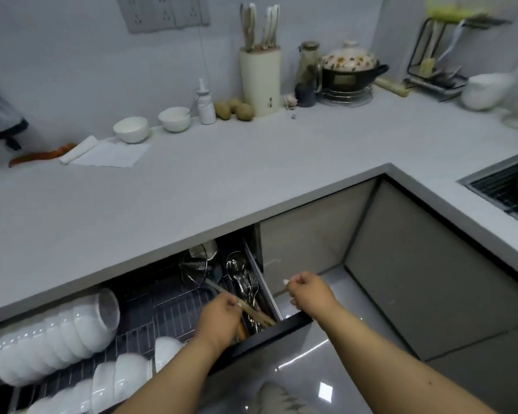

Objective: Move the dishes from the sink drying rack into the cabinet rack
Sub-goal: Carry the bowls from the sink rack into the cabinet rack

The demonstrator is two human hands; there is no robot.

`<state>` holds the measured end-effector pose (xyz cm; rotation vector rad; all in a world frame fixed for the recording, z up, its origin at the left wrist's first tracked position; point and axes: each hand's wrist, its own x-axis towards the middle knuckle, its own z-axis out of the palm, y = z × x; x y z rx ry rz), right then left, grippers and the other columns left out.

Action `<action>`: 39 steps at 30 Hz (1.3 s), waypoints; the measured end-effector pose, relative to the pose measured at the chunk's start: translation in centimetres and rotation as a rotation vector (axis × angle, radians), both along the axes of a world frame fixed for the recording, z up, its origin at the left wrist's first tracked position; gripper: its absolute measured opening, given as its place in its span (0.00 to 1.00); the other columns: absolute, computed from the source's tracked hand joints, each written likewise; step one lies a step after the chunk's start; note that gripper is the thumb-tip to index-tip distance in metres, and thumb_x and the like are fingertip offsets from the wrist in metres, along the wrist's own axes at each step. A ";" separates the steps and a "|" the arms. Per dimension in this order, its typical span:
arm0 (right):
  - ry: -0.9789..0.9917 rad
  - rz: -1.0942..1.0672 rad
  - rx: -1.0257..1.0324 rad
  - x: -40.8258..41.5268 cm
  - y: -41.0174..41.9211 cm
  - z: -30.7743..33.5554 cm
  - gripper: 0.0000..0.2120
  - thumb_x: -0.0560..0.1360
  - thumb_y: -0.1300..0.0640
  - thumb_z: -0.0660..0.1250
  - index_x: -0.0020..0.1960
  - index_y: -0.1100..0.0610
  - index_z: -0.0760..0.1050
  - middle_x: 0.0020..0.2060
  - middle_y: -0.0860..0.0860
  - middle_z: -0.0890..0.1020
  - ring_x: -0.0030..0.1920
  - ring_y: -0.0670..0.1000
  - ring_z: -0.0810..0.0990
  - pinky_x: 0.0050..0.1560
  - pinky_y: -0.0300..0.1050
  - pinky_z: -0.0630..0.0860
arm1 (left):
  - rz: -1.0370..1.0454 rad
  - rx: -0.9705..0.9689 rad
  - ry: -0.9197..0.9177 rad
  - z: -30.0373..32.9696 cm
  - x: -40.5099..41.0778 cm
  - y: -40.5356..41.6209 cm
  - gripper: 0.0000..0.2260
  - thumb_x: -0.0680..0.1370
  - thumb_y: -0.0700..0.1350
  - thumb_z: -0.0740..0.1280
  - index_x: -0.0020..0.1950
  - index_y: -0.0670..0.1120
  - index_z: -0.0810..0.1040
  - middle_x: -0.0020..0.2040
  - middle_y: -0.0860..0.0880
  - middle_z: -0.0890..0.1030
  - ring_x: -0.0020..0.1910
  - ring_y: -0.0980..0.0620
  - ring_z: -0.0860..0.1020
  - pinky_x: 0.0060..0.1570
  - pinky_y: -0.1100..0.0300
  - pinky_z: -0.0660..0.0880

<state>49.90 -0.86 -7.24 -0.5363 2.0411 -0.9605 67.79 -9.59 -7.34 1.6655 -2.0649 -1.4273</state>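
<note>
Both hands over the open cabinet rack, each holding light wooden utensils.

The left hand [219,319] is curled round wooden chopsticks [256,312] whose far ends lie in the cutlery compartment [245,282] at the right end of the cabinet rack [168,306]; the right hand [310,291], just beside and outside the drawer's right corner, pinches a pale stick-like utensil [284,283], too blurred to name. Stacked white bowls [54,333] lie on their sides at the left of the rack. Beyond, on the desk [222,180], stand two bowls [150,124] and a knife block [260,79]; the sink drying rack [503,186] sits at far right, well apart from both hands.
</note>
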 end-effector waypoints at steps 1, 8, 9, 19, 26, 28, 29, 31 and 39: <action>0.001 -0.031 -0.010 -1.4 1.0 0.1 0.08 0.73 0.49 0.67 0.38 0.51 0.73 0.35 0.51 0.79 0.45 0.57 0.82 0.51 0.52 0.78 | 0.010 -0.001 0.018 -0.1 -1.4 0.3 0.05 0.76 0.40 0.63 0.44 0.48 0.77 0.38 0.47 0.80 0.38 0.48 0.77 0.44 0.57 0.75; 0.011 -0.261 -0.109 -12.4 8.3 1.2 0.14 0.70 0.48 0.69 0.32 0.53 0.71 0.27 0.51 0.74 0.34 0.54 0.73 0.41 0.49 0.71 | -0.119 -0.069 0.058 1.4 -12.4 4.1 0.06 0.75 0.40 0.63 0.40 0.49 0.76 0.38 0.47 0.80 0.40 0.46 0.78 0.43 0.58 0.76; 0.014 -0.300 -0.132 -13.7 9.5 1.9 0.13 0.72 0.51 0.69 0.32 0.53 0.71 0.27 0.52 0.74 0.34 0.54 0.72 0.41 0.47 0.70 | -0.150 -0.084 0.053 1.4 -13.9 4.5 0.06 0.75 0.41 0.64 0.39 0.49 0.76 0.38 0.47 0.80 0.41 0.45 0.79 0.47 0.55 0.76; 0.135 -0.756 -0.162 -25.0 20.9 3.7 0.12 0.74 0.55 0.67 0.33 0.55 0.72 0.32 0.54 0.79 0.39 0.57 0.79 0.50 0.51 0.77 | -0.470 -0.153 0.011 2.8 -27.2 10.4 0.04 0.76 0.39 0.63 0.44 0.47 0.75 0.41 0.46 0.81 0.41 0.49 0.77 0.42 0.62 0.71; 0.147 -0.899 -0.187 -28.3 24.6 4.0 0.10 0.73 0.55 0.66 0.33 0.54 0.73 0.35 0.51 0.81 0.41 0.57 0.81 0.50 0.54 0.79 | -0.672 -0.222 0.034 3.3 -33.5 12.3 0.04 0.75 0.40 0.64 0.45 0.49 0.75 0.42 0.47 0.80 0.46 0.45 0.80 0.49 0.59 0.74; 0.153 -0.925 -0.191 -29.4 25.6 4.1 0.09 0.73 0.54 0.65 0.35 0.53 0.74 0.37 0.50 0.82 0.44 0.58 0.82 0.52 0.55 0.79 | -0.725 -0.292 0.056 3.5 -35.9 12.6 0.04 0.76 0.41 0.65 0.50 0.45 0.77 0.46 0.47 0.79 0.47 0.47 0.78 0.47 0.62 0.70; 0.158 -0.942 -0.198 -30.1 26.0 4.2 0.08 0.73 0.54 0.65 0.35 0.52 0.75 0.38 0.50 0.82 0.45 0.57 0.82 0.52 0.55 0.79 | -0.747 -0.342 0.076 3.4 -37.3 12.7 0.07 0.76 0.42 0.65 0.54 0.43 0.77 0.49 0.46 0.78 0.49 0.48 0.77 0.48 0.62 0.69; 0.160 -0.983 -0.213 -31.5 26.7 4.5 0.07 0.74 0.54 0.65 0.37 0.52 0.76 0.38 0.50 0.82 0.44 0.56 0.82 0.53 0.55 0.79 | -0.796 -0.419 0.109 3.5 -40.1 13.0 0.13 0.77 0.45 0.65 0.61 0.42 0.75 0.57 0.44 0.76 0.56 0.46 0.75 0.56 0.60 0.69; 0.139 -1.155 -0.209 -37.8 27.4 5.5 0.06 0.76 0.57 0.61 0.42 0.56 0.75 0.40 0.54 0.81 0.38 0.51 0.80 0.49 0.52 0.78 | -0.999 -0.582 0.136 4.3 -51.1 13.3 0.25 0.81 0.54 0.56 0.76 0.46 0.60 0.78 0.47 0.57 0.77 0.49 0.52 0.76 0.53 0.48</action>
